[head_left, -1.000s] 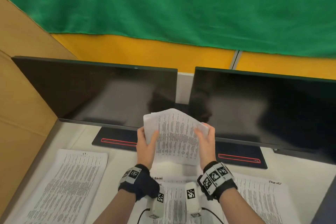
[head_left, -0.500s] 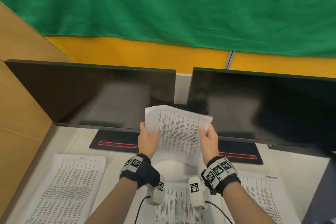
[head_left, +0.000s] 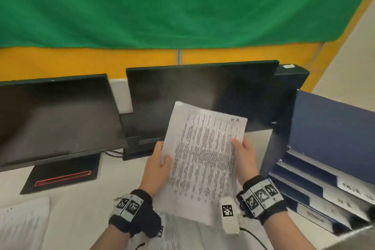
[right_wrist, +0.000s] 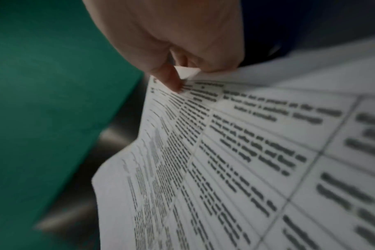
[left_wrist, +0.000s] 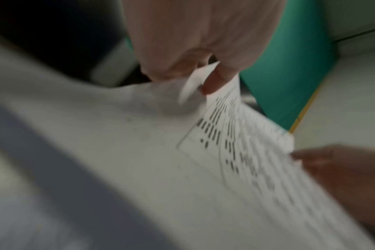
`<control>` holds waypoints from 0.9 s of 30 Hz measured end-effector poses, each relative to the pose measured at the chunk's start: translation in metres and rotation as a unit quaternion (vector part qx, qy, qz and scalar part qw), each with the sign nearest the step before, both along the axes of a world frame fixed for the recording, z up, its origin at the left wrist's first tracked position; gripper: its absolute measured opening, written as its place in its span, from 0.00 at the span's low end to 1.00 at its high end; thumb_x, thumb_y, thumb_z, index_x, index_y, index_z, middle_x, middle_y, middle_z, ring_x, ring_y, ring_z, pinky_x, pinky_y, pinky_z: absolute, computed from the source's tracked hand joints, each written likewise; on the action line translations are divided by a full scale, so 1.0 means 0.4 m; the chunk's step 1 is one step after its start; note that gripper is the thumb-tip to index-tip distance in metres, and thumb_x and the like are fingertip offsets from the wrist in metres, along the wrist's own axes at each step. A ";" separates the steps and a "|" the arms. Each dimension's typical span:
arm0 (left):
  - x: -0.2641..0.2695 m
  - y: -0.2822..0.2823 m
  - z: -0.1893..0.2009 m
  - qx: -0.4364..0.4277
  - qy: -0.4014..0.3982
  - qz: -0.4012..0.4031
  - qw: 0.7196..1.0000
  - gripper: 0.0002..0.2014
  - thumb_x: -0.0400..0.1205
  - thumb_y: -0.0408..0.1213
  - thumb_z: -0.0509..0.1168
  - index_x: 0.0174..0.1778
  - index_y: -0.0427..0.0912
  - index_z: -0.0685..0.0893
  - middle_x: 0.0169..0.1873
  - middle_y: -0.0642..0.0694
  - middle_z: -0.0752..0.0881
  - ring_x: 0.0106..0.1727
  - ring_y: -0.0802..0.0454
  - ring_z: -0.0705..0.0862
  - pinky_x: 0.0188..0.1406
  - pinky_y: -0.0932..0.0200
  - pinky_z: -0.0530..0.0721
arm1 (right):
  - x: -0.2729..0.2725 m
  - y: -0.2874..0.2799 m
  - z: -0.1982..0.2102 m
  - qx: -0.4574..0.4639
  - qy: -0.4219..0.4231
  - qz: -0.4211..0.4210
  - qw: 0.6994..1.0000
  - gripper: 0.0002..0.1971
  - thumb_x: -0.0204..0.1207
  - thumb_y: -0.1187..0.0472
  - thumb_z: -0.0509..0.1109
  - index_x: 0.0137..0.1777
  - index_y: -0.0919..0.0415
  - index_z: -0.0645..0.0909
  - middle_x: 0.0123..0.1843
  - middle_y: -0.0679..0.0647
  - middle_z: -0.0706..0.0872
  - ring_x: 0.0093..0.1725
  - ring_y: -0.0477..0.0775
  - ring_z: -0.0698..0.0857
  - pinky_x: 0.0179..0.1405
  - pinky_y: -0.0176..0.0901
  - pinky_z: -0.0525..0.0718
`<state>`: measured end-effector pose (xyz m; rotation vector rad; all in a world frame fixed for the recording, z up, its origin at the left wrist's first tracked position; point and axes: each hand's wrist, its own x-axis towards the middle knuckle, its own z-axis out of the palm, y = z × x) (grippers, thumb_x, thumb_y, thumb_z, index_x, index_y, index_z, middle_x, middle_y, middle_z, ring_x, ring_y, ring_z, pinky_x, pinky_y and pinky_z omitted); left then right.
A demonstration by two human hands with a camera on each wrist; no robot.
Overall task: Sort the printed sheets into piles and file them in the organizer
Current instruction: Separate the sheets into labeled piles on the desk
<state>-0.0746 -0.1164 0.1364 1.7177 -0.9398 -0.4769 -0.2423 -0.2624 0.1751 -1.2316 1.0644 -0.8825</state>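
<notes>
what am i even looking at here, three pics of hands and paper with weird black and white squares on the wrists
No robot here: a person wears three cameras. The wide picture comes from the head; the two blurry close-ups come from each wrist, on the dark bands with square markers. The left hand and right hand each grip one side of a stack of white printed sheets above a white desk. On it stand two black monitors, more printed sheets lie at the left, and a dark blue tiered organizer sits to the right.
</notes>
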 end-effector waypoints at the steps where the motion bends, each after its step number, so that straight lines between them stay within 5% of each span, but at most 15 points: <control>1: -0.042 -0.020 -0.041 0.038 0.030 -0.034 0.998 0.10 0.85 0.32 0.53 0.58 0.50 0.71 0.49 0.56 0.84 0.45 0.62 0.85 0.43 0.65 0.81 | -0.053 -0.017 -0.045 0.030 0.029 -0.018 0.999 0.11 0.82 0.63 0.59 0.58 0.57 0.81 0.48 0.52 0.90 0.45 0.52 0.89 0.41 0.45 0.87; 5: -0.200 -0.079 -0.189 0.159 0.085 -0.138 0.974 0.17 0.83 0.27 0.51 0.65 0.50 0.70 0.58 0.50 0.82 0.59 0.50 0.83 0.63 0.53 0.79 | -0.270 -0.028 -0.229 0.134 0.128 -0.092 0.978 0.12 0.78 0.69 0.59 0.57 0.65 0.80 0.50 0.59 0.87 0.48 0.57 0.86 0.49 0.52 0.85; 10: -0.369 -0.115 -0.270 0.257 0.107 -0.251 0.927 0.25 0.84 0.28 0.49 0.77 0.47 0.60 0.67 0.51 0.74 0.66 0.52 0.75 0.65 0.63 0.69 | -0.485 0.020 -0.398 0.206 0.227 -0.137 0.942 0.08 0.77 0.68 0.57 0.48 0.68 0.77 0.48 0.64 0.84 0.49 0.61 0.81 0.62 0.54 0.78; 14: -0.459 -0.145 -0.311 0.306 0.106 -0.278 0.904 0.23 0.83 0.30 0.49 0.75 0.48 0.63 0.62 0.48 0.80 0.60 0.47 0.81 0.62 0.54 0.79 | -0.618 0.008 -0.515 0.264 0.263 -0.167 0.913 0.11 0.73 0.65 0.61 0.54 0.64 0.75 0.52 0.62 0.77 0.50 0.58 0.74 0.52 0.46 0.70; 17: -0.503 -0.167 -0.311 0.313 0.111 -0.285 0.899 0.23 0.82 0.30 0.49 0.74 0.46 0.64 0.62 0.48 0.80 0.59 0.49 0.81 0.64 0.53 0.78 | -0.650 0.010 -0.475 0.278 0.228 -0.205 0.910 0.03 0.73 0.69 0.61 0.42 0.67 0.76 0.42 0.61 0.80 0.45 0.60 0.77 0.49 0.48 0.72; 19: -0.522 -0.178 -0.301 0.303 0.114 -0.285 0.902 0.23 0.82 0.29 0.49 0.74 0.46 0.65 0.62 0.47 0.80 0.58 0.48 0.81 0.62 0.53 0.79 | -0.663 0.000 -0.461 0.269 0.211 -0.221 0.913 0.05 0.74 0.70 0.61 0.45 0.70 0.78 0.41 0.63 0.82 0.47 0.64 0.80 0.53 0.52 0.76; 21: -0.533 -0.179 -0.296 0.278 0.109 -0.275 0.914 0.22 0.82 0.30 0.49 0.73 0.48 0.65 0.58 0.46 0.83 0.52 0.48 0.84 0.55 0.55 0.82 | -0.667 -0.005 -0.442 0.243 0.188 -0.230 0.924 0.05 0.73 0.68 0.61 0.44 0.67 0.78 0.44 0.62 0.83 0.49 0.64 0.81 0.56 0.56 0.78; 24: -0.541 -0.172 -0.277 0.219 0.104 -0.246 0.939 0.22 0.82 0.34 0.50 0.72 0.53 0.64 0.48 0.39 0.87 0.35 0.49 0.81 0.35 0.55 0.80 | -0.660 -0.009 -0.399 0.182 0.149 -0.260 0.937 0.01 0.68 0.62 0.63 0.37 0.57 0.73 0.41 0.51 0.78 0.44 0.54 0.76 0.45 0.52 0.74; 27: -0.556 -0.190 -0.218 0.159 0.101 -0.233 0.954 0.17 0.84 0.31 0.50 0.66 0.51 0.69 0.45 0.39 0.87 0.36 0.45 0.81 0.36 0.49 0.82 | -0.658 -0.032 -0.335 0.117 0.116 -0.283 0.945 0.04 0.72 0.70 0.61 0.38 0.63 0.73 0.39 0.54 0.77 0.41 0.56 0.76 0.43 0.50 0.71</control>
